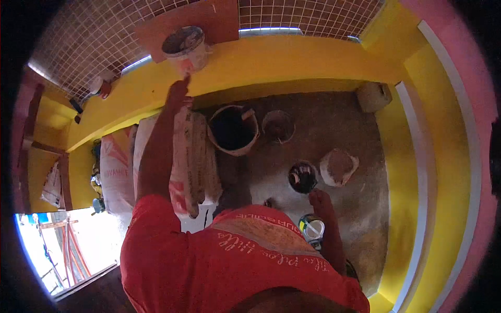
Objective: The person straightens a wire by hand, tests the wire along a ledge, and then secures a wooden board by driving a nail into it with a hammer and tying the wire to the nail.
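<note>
My left hand (179, 93) reaches forward over the yellow ledge. A finger stretches toward a paint-smeared bucket (194, 58) standing on a reddish board; I cannot tell whether it touches. Low on my right side, my right hand (320, 200) has its fingers curled in, and anything inside them is hidden. Just beyond it sits a dark round container (302, 177) with pale items inside. A whitish bag or tub (338, 168) lies beside that container. Near my right forearm stands a paint can (312, 228) with a pale top.
Printed sacks (117, 159) are stacked below my left arm. A large bucket with dark contents (233, 130) and a smaller pail (278, 127) stand on the floor. A block (373, 97) sits in the far corner. A small cup (100, 87) rests on the ledge by the wire mesh.
</note>
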Motion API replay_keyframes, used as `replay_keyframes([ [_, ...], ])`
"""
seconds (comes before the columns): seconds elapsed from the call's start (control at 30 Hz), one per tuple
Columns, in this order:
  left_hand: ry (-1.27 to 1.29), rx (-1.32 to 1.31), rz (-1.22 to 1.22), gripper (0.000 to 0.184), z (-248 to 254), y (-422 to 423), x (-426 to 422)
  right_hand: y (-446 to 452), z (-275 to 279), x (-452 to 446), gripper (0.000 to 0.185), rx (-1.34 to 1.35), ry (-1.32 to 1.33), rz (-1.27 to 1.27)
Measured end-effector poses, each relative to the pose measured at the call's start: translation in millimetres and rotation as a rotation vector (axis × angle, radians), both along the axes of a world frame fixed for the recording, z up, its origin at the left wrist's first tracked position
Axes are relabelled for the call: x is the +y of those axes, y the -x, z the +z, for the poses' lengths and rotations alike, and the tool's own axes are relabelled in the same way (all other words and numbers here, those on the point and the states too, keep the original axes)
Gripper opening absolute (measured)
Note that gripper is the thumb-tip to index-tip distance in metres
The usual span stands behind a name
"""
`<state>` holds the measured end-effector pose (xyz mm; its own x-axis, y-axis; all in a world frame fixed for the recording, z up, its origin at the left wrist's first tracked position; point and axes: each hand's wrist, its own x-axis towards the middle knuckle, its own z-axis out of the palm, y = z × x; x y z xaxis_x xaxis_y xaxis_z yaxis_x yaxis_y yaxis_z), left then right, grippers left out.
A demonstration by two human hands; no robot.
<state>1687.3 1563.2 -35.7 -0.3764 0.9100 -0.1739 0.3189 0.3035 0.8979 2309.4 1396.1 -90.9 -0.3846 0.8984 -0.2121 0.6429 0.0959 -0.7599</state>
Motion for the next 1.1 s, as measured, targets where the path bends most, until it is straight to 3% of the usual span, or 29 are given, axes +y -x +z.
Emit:
replay_keyframes([
  [0.03, -0.057, -0.104, 0.081, 0.079, 12, 7, 9, -3, -8, 8, 0.036, -0.064, -0.054, 0.069],
  [0.1, -0.101, 0.005, 0.109, 0.098, 12, 33, 32, -4, -17, 26, 0.025, -0.254, -0.187, 0.246],
  [0.13, -0.095, 0.223, 0.052, 0.104, 10, 52, 47, 2, -17, 39, 0.017, -0.382, -0.261, 0.353],
  [0.2, -0.128, 0.222, 0.1, 0.097, -1, 73, 81, 20, -17, 58, 0.03, -0.224, 0.014, 0.096],
  [0.23, -0.163, 0.004, 0.206, 0.083, -2, 78, 99, 30, -13, 67, 0.036, -0.139, 0.151, -0.033],
  [0.33, -0.368, 0.392, 0.197, 0.063, -20, 106, 140, 51, -8, 109, 0.034, -0.233, 0.118, 0.031],
  [0.4, -0.177, -0.818, 0.501, 0.06, -17, 108, 164, 53, -24, 130, 0.035, -0.243, 0.011, 0.062],
  [0.47, -0.347, -0.162, 0.217, 0.055, -55, 126, 165, 50, -40, 142, 0.036, -0.246, -0.065, 0.059],
  [0.53, -0.296, 0.492, 0.003, 0.048, -51, 128, 162, 58, -39, 160, 0.036, -0.235, -0.096, 0.039],
  [0.6, -0.027, 1.131, -0.131, 0.035, -31, 122, 158, 72, -20, 179, 0.036, -0.158, -0.136, 0.071],
  [0.67, -0.128, 0.619, 0.029, 0.025, -1, 77, 152, 76, -16, 198, 0.028, -0.123, -0.089, 0.113],
  [0.73, -0.184, 0.477, 0.067, 0.019, 5, 51, 151, 71, -32, 217, 0.021, -0.181, 0.006, 0.178],
  [0.77, -0.193, 0.59, 0.024, 0.018, -1, 45, 153, 72, -39, 228, 0.02, -0.218, 0.028, 0.228],
  [0.83, -0.109, 0.51, -0.005, 0.016, 4, 14, 158, 71, -61, 252, 0.021, -0.213, 0.026, 0.328],
  [0.87, -0.028, 0.319, 0.007, 0.017, 10, -3, 165, 68, -77, 263, 0.022, -0.152, 0.052, 0.344],
  [0.9, -0.302, -0.012, 0.049, 0.018, -41, -5, 183, 56, -122, 268, 0.023, 0.03, 0.132, 0.289],
  [0.97, -0.369, -0.634, 0.163, 0.031, -51, -34, 210, 56, -134, 289, 0.021, 0.042, 0.194, 0.385],
  [1.0, -0.157, -0.923, 0.237, 0.037, -11, -68, 225, 65, -108, 305, 0.021, -0.129, 0.162, 0.534],
  [1.03, -0.443, -0.47, 0.007, 0.038, -64, -75, 243, 73, -85, 319, 0.023, -0.303, 0.126, 0.682],
  [1.1, -0.458, -0.548, 0.076, 0.042, -68, -115, 274, 73, -76, 332, 0.021, -0.269, -0.203, 0.687],
])
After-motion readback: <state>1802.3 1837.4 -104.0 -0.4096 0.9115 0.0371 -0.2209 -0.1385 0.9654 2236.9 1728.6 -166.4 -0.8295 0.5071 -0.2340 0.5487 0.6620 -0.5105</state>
